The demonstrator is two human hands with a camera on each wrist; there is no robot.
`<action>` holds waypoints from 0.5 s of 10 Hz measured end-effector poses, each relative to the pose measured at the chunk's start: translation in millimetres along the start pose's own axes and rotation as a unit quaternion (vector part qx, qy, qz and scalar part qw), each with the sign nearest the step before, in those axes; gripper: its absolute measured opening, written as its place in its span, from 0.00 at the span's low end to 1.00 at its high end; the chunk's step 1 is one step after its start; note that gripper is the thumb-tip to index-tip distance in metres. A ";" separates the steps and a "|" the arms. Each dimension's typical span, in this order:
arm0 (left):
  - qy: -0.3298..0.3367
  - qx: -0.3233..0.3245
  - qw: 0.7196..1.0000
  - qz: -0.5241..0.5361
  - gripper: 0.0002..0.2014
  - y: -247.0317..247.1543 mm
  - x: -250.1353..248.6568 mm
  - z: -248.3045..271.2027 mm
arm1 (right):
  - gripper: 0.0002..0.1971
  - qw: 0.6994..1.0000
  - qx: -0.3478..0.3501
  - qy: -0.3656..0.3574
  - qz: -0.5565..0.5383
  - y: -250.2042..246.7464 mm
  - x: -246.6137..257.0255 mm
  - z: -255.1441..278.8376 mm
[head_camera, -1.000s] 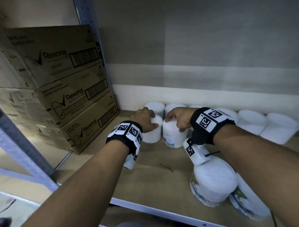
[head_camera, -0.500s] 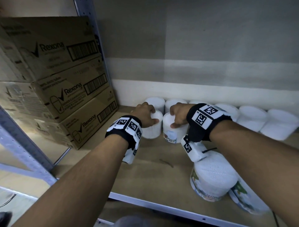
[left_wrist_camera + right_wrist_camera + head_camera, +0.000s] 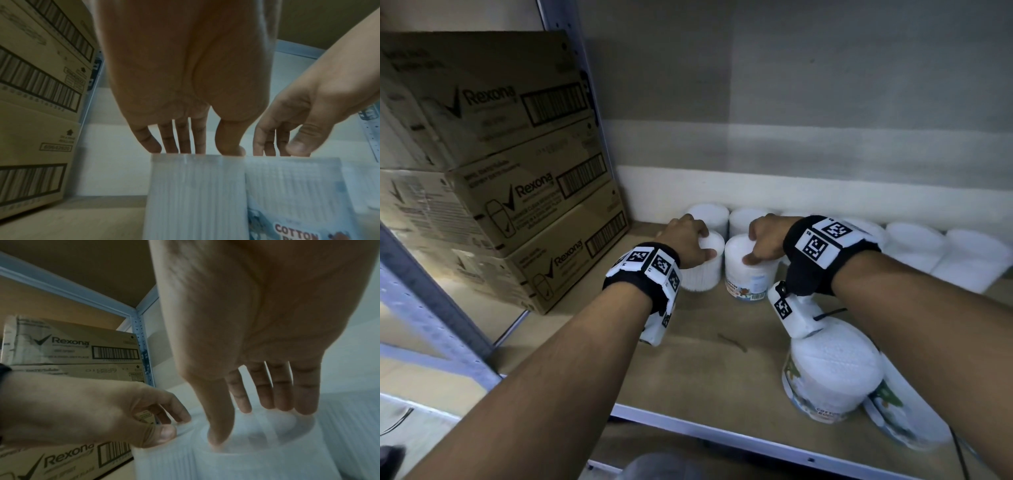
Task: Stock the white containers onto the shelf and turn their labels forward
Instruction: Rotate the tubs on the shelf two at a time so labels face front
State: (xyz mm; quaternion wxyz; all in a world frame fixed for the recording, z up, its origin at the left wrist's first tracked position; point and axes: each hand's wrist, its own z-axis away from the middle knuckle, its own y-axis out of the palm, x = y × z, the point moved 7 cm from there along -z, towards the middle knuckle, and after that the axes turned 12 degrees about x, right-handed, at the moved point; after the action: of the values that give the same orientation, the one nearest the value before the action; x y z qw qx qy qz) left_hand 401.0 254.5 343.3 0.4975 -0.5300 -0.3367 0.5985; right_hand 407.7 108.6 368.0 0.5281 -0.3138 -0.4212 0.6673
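Two white containers stand side by side on the wooden shelf. My left hand grips the lid of the left container from above; its side shows plain white ribs. My right hand grips the lid of the right container, whose "COTTON" label and barcode face the front. In the right wrist view my right hand has thumb and fingers curled over that lid. The left wrist view has my left hand draped over its container's top edge.
A row of white containers lines the back wall. Two bigger labelled tubs stand at the front right under my right forearm. Stacked Rexona cartons fill the left side beyond the metal upright.
The right container has turned under my right hand, bringing its label and barcode round to the front. Both hands stay on the lids.
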 end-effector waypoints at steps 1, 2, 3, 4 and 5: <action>0.001 -0.002 1.000 0.002 0.24 -0.1 0.4 -0.3 | 0.33 1.000 0.004 0.003 0.009 2.3 -0.8 -3.5; 0.000 -0.001 1.000 0.001 0.24 0.3 0.3 -0.4 | 0.33 1.000 0.006 0.002 0.018 2.3 -0.3 -4.7; 0.000 -0.002 1.000 0.005 0.24 0.1 0.4 0.2 | 0.32 1.000 0.003 -0.005 0.027 2.5 0.6 -5.1; 0.000 -0.001 1.000 0.005 0.24 0.1 0.0 1.0 | 0.29 0.999 0.002 -0.015 0.031 2.3 2.3 -4.6; 0.001 -0.001 1.000 0.003 0.24 -0.1 0.1 1.1 | 0.29 0.999 0.005 -0.029 0.033 2.0 3.0 -5.8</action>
State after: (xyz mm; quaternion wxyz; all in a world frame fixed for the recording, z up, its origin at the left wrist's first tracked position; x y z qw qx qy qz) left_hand 400.0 254.7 343.7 0.4957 -0.5320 -0.3350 0.5992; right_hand 411.1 112.7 363.8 0.4951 -0.3056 -0.4217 0.6954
